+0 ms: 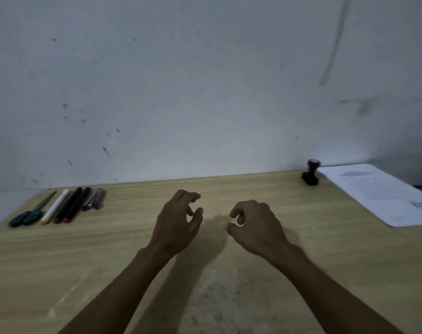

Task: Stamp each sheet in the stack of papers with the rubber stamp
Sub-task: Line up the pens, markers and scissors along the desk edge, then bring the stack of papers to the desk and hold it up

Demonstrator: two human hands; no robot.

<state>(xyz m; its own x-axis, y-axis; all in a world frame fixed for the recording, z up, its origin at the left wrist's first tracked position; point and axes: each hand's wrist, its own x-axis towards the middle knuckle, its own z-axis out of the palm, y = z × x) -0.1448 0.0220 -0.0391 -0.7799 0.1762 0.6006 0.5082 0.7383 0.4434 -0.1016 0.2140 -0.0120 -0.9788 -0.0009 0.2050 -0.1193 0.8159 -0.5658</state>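
A stack of white printed papers (383, 194) lies at the far right of the wooden table (325, 237), running off the right edge of view. Just left of it, by the wall, a dark rubber stamp (310, 173) with a round knob stands upright. My left hand (178, 225) and my right hand (255, 225) hover over the middle of the table, side by side, fingers loosely curled and holding nothing. Both hands are well to the left of the stamp and the papers.
At the far left of the table lie blue-handled scissors (28, 214), a white marker (54, 207), two dark pens with red ends (71, 206) and a few more pens (95, 201). A grey wall (205, 92) rises right behind the table.
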